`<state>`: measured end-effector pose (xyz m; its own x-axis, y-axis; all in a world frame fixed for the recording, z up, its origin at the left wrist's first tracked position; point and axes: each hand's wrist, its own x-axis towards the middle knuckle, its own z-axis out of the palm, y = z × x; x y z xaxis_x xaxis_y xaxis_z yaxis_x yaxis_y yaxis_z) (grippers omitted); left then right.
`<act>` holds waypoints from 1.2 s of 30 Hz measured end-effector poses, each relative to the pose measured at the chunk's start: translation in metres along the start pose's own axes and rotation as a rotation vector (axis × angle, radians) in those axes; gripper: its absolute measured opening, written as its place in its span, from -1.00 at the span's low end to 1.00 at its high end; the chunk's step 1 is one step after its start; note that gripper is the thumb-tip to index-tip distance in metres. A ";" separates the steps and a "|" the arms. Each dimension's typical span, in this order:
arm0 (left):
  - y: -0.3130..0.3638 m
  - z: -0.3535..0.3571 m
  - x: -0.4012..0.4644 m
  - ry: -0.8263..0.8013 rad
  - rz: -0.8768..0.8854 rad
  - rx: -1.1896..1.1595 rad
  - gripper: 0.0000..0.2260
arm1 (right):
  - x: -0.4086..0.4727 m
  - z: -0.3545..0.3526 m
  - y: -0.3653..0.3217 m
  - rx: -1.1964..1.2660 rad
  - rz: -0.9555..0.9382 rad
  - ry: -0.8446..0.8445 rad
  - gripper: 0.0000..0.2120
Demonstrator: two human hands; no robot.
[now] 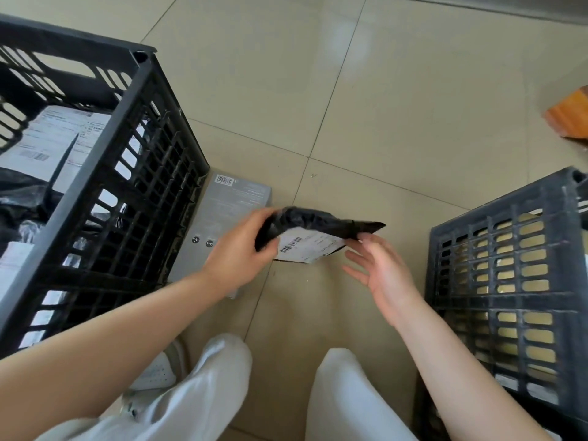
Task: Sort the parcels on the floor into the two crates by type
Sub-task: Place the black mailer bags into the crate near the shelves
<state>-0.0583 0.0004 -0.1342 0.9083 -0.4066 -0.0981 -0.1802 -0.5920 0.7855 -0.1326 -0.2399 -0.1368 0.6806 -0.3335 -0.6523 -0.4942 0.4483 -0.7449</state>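
Between my knees, my left hand grips the black parcel above the floor; my right hand, fingers spread, touches its corner. Beneath lies a grey box, apparently against the left crate; the right crate stands opposite.

You see a beige tiled floor with thin grout lines. At the right edge lies an orange object, cut by the frame. White trousers and a white shoe show below.
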 end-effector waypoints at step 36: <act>0.070 -0.107 -0.030 0.076 -0.573 -1.157 -0.61 | -0.087 0.076 -0.101 -0.191 -0.067 -0.197 -0.71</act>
<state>-0.0579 0.0455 -0.0112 0.7730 -0.2338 -0.5898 0.6344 0.2907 0.7163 -0.1005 -0.1929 0.0057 0.7979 -0.1814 -0.5748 -0.5249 0.2598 -0.8106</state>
